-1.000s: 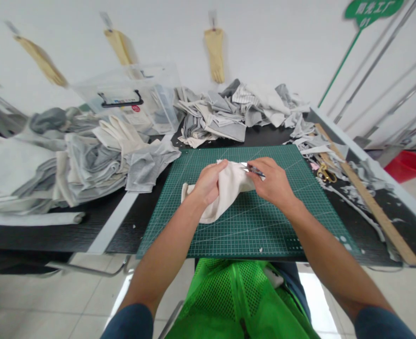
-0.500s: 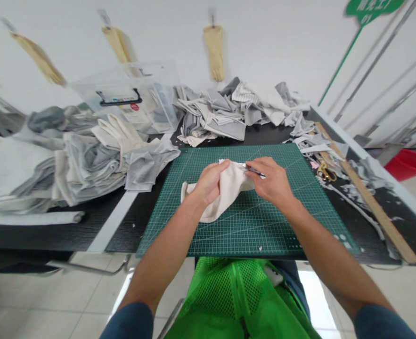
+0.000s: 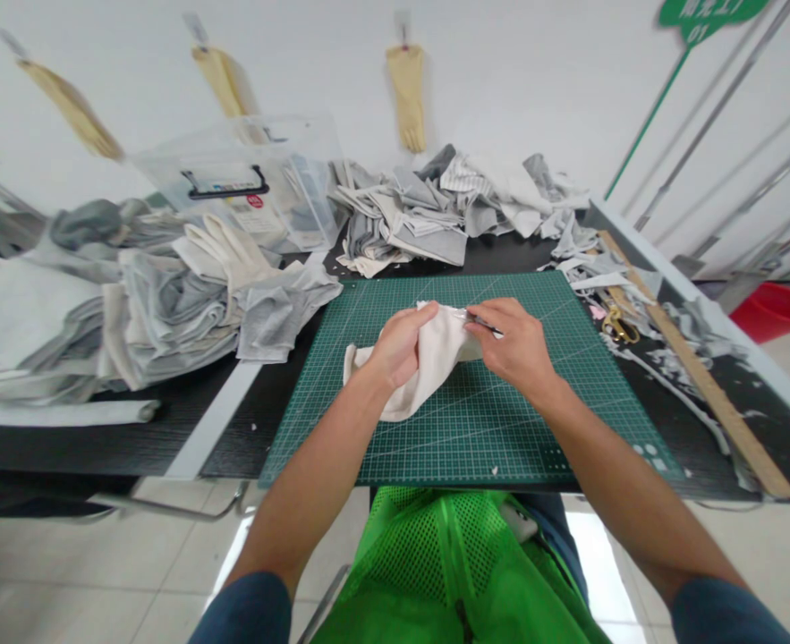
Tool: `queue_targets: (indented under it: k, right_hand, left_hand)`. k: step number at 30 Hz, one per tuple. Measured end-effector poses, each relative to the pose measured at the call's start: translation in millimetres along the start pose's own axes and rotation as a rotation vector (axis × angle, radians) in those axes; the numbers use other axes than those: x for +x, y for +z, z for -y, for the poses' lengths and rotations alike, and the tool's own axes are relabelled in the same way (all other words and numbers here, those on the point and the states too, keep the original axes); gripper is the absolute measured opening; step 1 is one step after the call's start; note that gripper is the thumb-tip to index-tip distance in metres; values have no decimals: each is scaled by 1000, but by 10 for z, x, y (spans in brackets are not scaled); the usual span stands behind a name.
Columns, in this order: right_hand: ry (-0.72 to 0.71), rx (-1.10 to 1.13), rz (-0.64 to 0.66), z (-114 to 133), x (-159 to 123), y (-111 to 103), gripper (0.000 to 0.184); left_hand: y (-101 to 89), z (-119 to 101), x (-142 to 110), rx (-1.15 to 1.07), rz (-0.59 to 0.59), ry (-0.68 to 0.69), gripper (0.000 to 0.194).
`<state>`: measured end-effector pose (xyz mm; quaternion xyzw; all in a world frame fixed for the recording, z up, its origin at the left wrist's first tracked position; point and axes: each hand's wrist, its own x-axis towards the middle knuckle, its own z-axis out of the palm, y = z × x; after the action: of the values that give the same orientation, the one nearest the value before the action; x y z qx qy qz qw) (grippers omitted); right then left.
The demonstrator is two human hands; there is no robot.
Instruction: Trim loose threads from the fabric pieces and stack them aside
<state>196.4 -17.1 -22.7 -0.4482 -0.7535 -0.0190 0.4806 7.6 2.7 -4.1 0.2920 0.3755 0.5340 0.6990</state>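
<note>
My left hand point(image 3: 398, 347) is closed on a piece of off-white cloth point(image 3: 438, 349), thumb on its upper edge. The cloth hangs in folds over the cutting mat, and part of it shows left of my wrist. My right hand point(image 3: 512, 340) pinches a slim metal tool point(image 3: 492, 329); its dark end sticks out past the fingers. The tool's silvery part meets the cloth's upper right edge. Its exact kind is too small to tell. Both hands are above the green cutting mat point(image 3: 475, 429).
Grey and white fabric piles point(image 3: 159, 313) lie at left, with more cloth point(image 3: 408, 215) behind the mat. A clear plastic box point(image 3: 233, 192) stands at back left. On the right are gold-handled scissors point(image 3: 619, 328), a wooden strip point(image 3: 709, 394) and scraps. A red bucket point(image 3: 780, 311) stands beyond.
Almost nothing differs. The cloth's upper edge has shifted very slightly between my hands, while both grips stay the same.
</note>
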Motion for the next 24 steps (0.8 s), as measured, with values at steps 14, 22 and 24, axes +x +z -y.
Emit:
queue_targets:
  k: [14,22,24]
  right_hand:
    - [-17,-18,-14,4,0,-2,19]
    - [23,-14,7,17,4,-12,16]
    - [26,-11,6,22,8,-16,16]
  left_hand:
    - [-2,10,7,8,14,5,26]
    - [16,28,-6,20,28,10,27]
    - [5,30,6,14,34,3,27]
